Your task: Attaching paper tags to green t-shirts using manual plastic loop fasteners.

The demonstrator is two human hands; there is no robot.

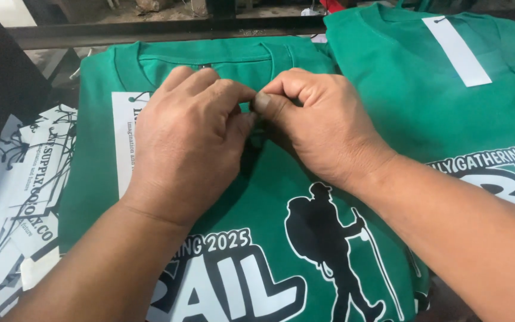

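- Shirt (257,197), green with a white and black print of a hiker, is laid flat on the counter, collar away from the camera, in the head view.
- Left hand (189,140) is rested on the shirt just below the collar, fingers curled and pinched shut; what is pinched is too small to be told.
- Right hand (317,125) is set against the left, thumb and forefinger closed at the same spot, fingertips touching those of the left hand.
- White tag (125,140) is seen on the shirt, partly covered by the left hand.
- Second green shirt (442,119) is laid just beside, at right, with a white tag (457,50) on it.
- Pile of loose tags (16,197) with strings is seen at left.
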